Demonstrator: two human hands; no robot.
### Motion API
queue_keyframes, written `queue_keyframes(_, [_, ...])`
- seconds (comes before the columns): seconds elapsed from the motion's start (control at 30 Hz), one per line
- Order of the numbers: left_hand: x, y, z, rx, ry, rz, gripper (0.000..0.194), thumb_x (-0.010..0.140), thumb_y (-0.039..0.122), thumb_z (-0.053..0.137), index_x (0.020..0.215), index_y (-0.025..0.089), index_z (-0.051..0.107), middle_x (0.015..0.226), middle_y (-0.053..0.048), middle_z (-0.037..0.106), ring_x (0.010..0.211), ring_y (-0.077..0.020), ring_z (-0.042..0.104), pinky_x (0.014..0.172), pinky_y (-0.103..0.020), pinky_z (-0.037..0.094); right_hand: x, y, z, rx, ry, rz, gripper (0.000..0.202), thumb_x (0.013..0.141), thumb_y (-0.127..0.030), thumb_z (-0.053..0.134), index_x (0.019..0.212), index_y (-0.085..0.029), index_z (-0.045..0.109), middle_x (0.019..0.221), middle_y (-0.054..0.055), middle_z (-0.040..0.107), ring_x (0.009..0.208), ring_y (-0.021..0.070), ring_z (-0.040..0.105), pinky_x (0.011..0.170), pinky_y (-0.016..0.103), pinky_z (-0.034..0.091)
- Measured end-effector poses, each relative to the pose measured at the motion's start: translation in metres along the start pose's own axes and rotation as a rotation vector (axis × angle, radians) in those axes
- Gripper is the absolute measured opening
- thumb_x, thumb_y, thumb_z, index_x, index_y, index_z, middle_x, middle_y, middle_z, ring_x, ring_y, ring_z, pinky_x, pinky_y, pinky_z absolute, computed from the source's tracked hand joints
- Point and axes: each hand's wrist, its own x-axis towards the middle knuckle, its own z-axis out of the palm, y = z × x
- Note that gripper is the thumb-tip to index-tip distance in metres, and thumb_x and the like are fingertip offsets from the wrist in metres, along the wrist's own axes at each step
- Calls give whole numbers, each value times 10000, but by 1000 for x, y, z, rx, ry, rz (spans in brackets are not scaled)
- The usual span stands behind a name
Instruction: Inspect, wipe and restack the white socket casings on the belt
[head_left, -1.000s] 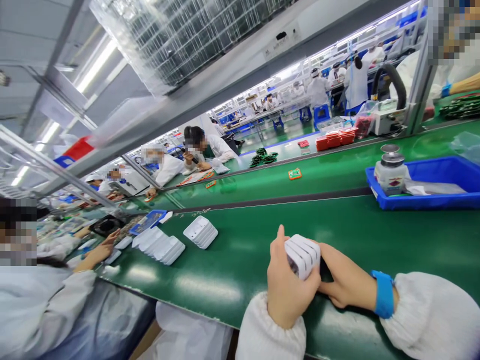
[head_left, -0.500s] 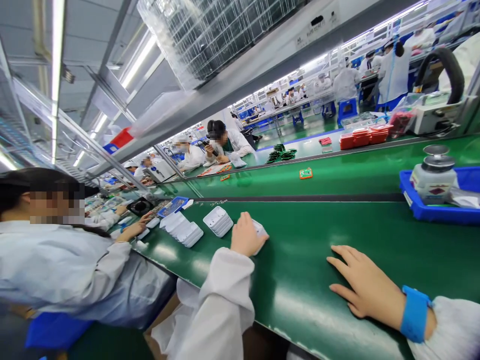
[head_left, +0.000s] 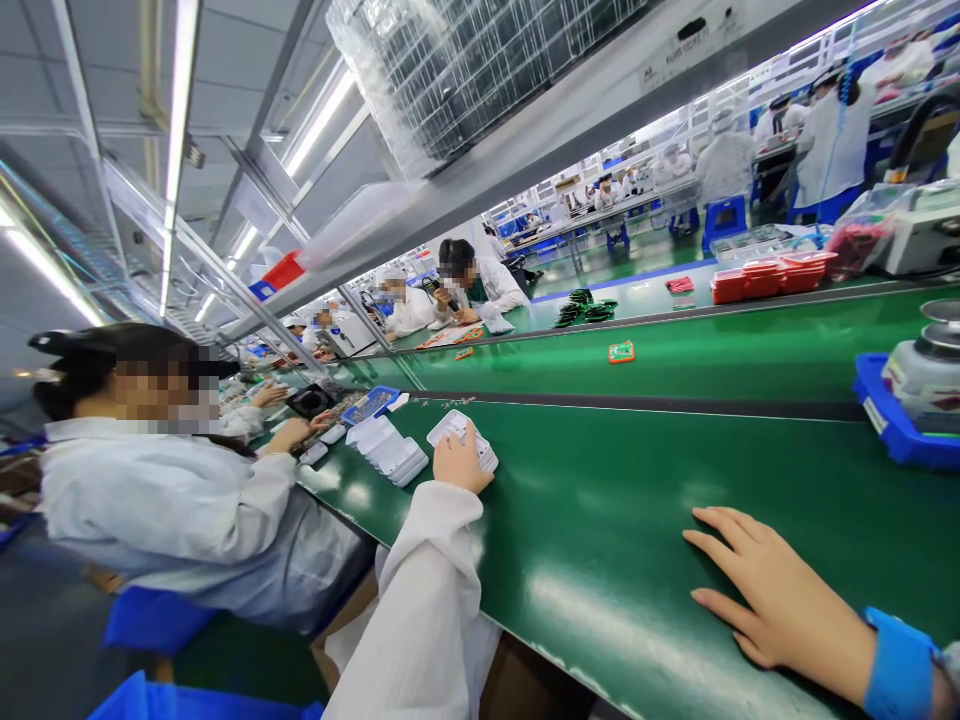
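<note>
My left hand (head_left: 460, 460) is over a short stack of white plastic shells (head_left: 442, 425), its fingers and thumb curled round the near right side. Part of the stack is hidden under the palm. Just left of it, a second, slanted row of white plastic shells (head_left: 388, 450) lies close to the hand. My right hand (head_left: 776, 590), with a blue band (head_left: 900, 660) at the wrist, is spread over the green work surface (head_left: 600, 500), and no object shows in it.
A co-worker (head_left: 165, 480) sits at the left with hands by white parts. A blue tray (head_left: 371, 404) stands beyond the shells. Another blue tray (head_left: 892, 420) at far right holds a pump bottle (head_left: 930, 370). An orange-framed board (head_left: 621, 352) lies on the green belt; a shelf (head_left: 562, 120) crosses overhead.
My left hand has moved left, from a white shell lying apart onto the stack; that shell no longer lies separately. The right hand stays spread. The view has swung left.
</note>
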Motion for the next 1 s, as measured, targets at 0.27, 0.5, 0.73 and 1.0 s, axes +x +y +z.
queue_keyframes(0.27, [-22,6,-10,22,75,38,901,642,427,670,1386,69,307,1128,-200,547,1005,-336,508,853,-396,355,-2,-3,2,-11,18,-2,371,766,-301,538,1082,-139,646,1211,171,507,1092,357,471,830,491,497])
queue_keyframes(0.5, [-47,25,-22,22,130,63,939,608,421,728,1351,-10,347,1160,-230,533,952,-349,512,796,-438,370,-8,1,12,-22,77,-45,370,794,-313,518,1106,-155,639,1232,149,505,1105,368,469,820,487,503])
queue_keyframes(0.73, [-68,46,-32,-16,126,141,962,611,501,719,1374,55,338,1309,-185,456,985,-309,496,825,-416,381,-18,12,32,13,71,-62,367,835,-327,481,1129,-160,623,1265,150,479,1158,396,418,864,542,451])
queue_keyframes(1.0, [-79,54,-36,-79,112,209,826,662,413,653,1353,72,357,1360,-181,411,1101,-330,443,843,-440,387,-17,10,29,19,74,-48,368,843,-334,467,1134,-165,616,1294,147,452,1163,395,416,863,535,456])
